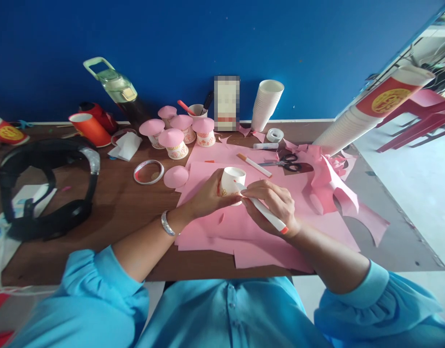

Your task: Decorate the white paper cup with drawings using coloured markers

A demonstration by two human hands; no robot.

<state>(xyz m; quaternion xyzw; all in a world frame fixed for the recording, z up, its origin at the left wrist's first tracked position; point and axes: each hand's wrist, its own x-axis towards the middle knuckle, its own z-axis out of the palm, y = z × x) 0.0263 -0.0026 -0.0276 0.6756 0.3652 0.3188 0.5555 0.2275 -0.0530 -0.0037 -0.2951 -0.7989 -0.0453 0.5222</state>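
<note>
The left hand [208,195] is gripping a small paper cup [232,182] while the right hand [275,205] is pinching a marker [260,208] against it, over pink paper [244,227].

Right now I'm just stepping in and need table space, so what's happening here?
A person in blue sleeves holds a small paper cup upside down in the left hand and draws on it with a marker in the right hand, over pink paper sheets. Finished pink-capped cups, scissors and tape lie beyond.

Craft room: pink paper [266,227], scissors [286,162], paper cups [265,104].
</note>
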